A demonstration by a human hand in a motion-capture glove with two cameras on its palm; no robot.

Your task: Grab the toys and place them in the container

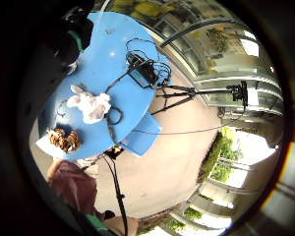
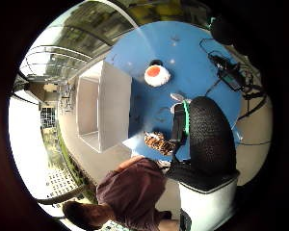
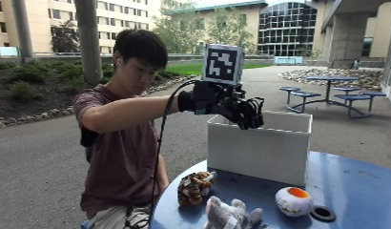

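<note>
the gloved right hand (image 3: 241, 110) hangs above the white container (image 3: 259, 148), fingers loosely curled, holding nothing.

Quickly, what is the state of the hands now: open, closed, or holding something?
Right hand: raised over the white container, fingers hanging loosely curled, open, holding nothing.
Left hand: not visible, cannot be told.
</note>
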